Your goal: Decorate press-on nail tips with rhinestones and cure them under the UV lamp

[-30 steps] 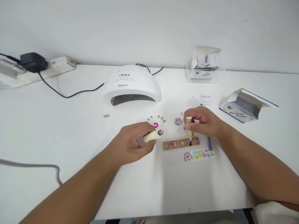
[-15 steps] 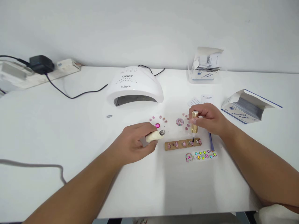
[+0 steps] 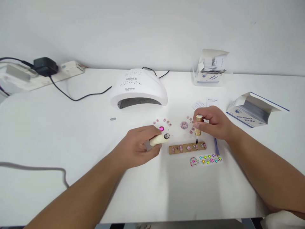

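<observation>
My left hand (image 3: pixel 140 146) is closed around a cream nail polish bottle (image 3: pixel 157 140), tilted with its uncapped neck to the right. In my right hand (image 3: pixel 212 122) is a gold-capped polish brush (image 3: pixel 198 125), bristles pointing down. Its dark tip is at the fourth pink nail along a brown strip (image 3: pixel 176 152); whether it touches cannot be made out. Several decorated pink press-on nails (image 3: pixel 188 148) sit in a row on that strip. Below it lies a sheet of colourful gem stickers (image 3: pixel 211 159), and a purple stick (image 3: pixel 216 147) rests by my right wrist.
A white nail lamp (image 3: pixel 140 87) stands behind my left hand. Loose small nails surround a pink gem (image 3: pixel 161 128) and a glittery disc (image 3: pixel 184 125). Two alcohol pad boxes (image 3: pixel 247 116) stand to the right. A power strip (image 3: pixel 69 73) with cords lies at the back left.
The brush tip has lifted slightly and shifted toward the back edge of the fourth nail. My left hand still holds the bottle in nearly the same place. The whole view has shifted slightly.
</observation>
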### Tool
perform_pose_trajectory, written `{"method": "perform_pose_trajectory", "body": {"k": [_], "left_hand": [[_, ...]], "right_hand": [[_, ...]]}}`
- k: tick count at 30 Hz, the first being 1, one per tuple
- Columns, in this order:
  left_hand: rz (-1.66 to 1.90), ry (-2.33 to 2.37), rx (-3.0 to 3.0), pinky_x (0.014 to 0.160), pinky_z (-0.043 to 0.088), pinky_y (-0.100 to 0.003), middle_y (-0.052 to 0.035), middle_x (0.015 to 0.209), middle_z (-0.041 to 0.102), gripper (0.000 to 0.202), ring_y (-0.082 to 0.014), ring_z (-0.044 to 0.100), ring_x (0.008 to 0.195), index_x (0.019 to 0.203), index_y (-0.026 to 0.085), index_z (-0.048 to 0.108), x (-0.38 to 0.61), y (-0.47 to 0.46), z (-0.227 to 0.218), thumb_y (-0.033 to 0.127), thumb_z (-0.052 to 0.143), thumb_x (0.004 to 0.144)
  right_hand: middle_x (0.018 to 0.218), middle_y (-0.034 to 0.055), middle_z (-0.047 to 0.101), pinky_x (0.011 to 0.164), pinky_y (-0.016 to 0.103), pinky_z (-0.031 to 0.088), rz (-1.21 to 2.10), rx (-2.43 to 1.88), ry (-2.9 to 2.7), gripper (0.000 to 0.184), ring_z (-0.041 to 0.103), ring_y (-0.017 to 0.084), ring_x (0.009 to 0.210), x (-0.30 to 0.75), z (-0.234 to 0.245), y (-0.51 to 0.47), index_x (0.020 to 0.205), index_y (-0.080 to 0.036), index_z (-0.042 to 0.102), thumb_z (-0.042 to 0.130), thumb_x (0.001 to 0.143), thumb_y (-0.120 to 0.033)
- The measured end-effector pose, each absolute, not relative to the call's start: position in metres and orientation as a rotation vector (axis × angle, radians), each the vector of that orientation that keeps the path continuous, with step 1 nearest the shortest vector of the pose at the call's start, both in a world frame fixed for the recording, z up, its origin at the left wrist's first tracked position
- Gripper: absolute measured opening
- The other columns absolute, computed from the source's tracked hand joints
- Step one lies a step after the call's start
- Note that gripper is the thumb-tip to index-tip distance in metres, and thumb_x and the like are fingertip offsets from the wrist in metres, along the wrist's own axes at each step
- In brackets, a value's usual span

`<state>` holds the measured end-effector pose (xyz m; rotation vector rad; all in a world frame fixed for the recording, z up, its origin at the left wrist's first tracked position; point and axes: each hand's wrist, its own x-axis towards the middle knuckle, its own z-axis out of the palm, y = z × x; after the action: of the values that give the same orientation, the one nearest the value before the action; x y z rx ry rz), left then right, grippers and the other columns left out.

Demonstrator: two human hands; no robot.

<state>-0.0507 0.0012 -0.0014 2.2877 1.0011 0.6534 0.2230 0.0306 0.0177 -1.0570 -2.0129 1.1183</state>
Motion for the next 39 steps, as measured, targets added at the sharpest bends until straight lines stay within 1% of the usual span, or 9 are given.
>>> {"method": "perform_pose_trajectory", "body": {"k": [7,10,14,17,21,26,30,34,39], "left_hand": [[0.661,0.974,2.276,0.056,0.042,-0.023,0.0004,0.075,0.061,0.012,-0.0107,0.053,0.063,0.089,0.018,0.057,-0.048,0.0,0.001,0.011,0.054,0.08],[0.683,0.957,2.291,0.056,0.041,-0.023,0.0008,0.072,0.059,0.011,-0.0101,0.05,0.06,0.088,0.017,0.057,-0.048,0.0,0.0,0.012,0.056,0.079],[0.68,0.949,2.326,0.054,0.04,-0.022,0.0006,0.07,0.058,0.009,-0.0099,0.048,0.059,0.085,0.016,0.056,-0.046,0.0,0.002,0.011,0.055,0.078],[0.676,0.929,2.33,0.051,0.038,-0.022,0.0014,0.066,0.055,0.009,-0.0095,0.046,0.056,0.083,0.015,0.055,-0.044,-0.002,0.005,0.01,0.053,0.076],[0.706,0.897,2.333,0.052,0.038,-0.022,0.0013,0.066,0.054,0.009,-0.0095,0.045,0.056,0.084,0.015,0.056,-0.043,-0.004,0.005,0.011,0.053,0.076],[0.702,0.896,2.314,0.05,0.036,-0.021,0.0024,0.065,0.051,0.009,-0.0087,0.043,0.055,0.082,0.015,0.056,-0.042,-0.006,0.005,0.01,0.052,0.075],[0.701,0.903,2.317,0.049,0.036,-0.021,0.0017,0.065,0.053,0.01,-0.009,0.045,0.055,0.083,0.014,0.056,-0.041,-0.007,0.005,0.01,0.052,0.075],[0.692,0.912,2.331,0.049,0.037,-0.021,0.0015,0.065,0.054,0.011,-0.0092,0.045,0.055,0.083,0.015,0.056,-0.041,-0.008,0.004,0.01,0.052,0.074],[0.672,0.923,2.363,0.049,0.037,-0.022,0.0013,0.065,0.055,0.011,-0.0098,0.046,0.055,0.083,0.015,0.056,-0.04,-0.009,0.005,0.011,0.052,0.074]], "right_hand": [[0.054,-0.0043,0.052,0.048,0.025,0.034,0.957,-0.902,-1.8,0.016,0.043,0.009,0.05,0.224,0.019,0.028,0.066,-0.02,0.056,0.057,0.082,-0.021],[0.057,-0.0034,0.055,0.049,0.026,0.036,0.938,-0.823,-1.73,0.013,0.047,0.01,0.051,0.219,0.02,0.023,0.071,-0.021,0.059,0.057,0.084,-0.024],[0.06,-0.0037,0.055,0.048,0.025,0.036,0.96,-0.734,-1.721,0.01,0.046,0.009,0.05,0.211,0.021,0.015,0.082,-0.021,0.062,0.057,0.087,-0.028],[0.06,-0.0046,0.053,0.049,0.024,0.036,0.962,-0.732,-1.748,0.009,0.044,0.008,0.05,0.208,0.023,0.011,0.087,-0.021,0.062,0.056,0.088,-0.028],[0.062,-0.0049,0.057,0.047,0.022,0.037,0.945,-0.742,-1.796,0.008,0.046,0.007,0.05,0.205,0.025,0.006,0.092,-0.022,0.06,0.055,0.09,-0.028],[0.059,-0.0063,0.053,0.047,0.023,0.037,0.912,-0.741,-1.84,0.009,0.044,0.007,0.048,0.202,0.02,0.005,0.093,-0.022,0.059,0.054,0.09,-0.029],[0.063,-0.0057,0.055,0.048,0.022,0.038,0.928,-0.717,-1.853,0.008,0.045,0.007,0.05,0.201,0.018,0.005,0.093,-0.022,0.058,0.053,0.09,-0.028],[0.059,-0.0066,0.053,0.046,0.021,0.037,0.864,-0.746,-1.914,0.006,0.043,0.006,0.047,0.199,0.021,0.005,0.091,-0.022,0.056,0.054,0.089,-0.026],[0.057,-0.0058,0.058,0.049,0.021,0.04,0.796,-0.741,-2.025,0.005,0.05,0.008,0.048,0.194,0.024,0.006,0.09,-0.022,0.054,0.052,0.089,-0.026]]}}
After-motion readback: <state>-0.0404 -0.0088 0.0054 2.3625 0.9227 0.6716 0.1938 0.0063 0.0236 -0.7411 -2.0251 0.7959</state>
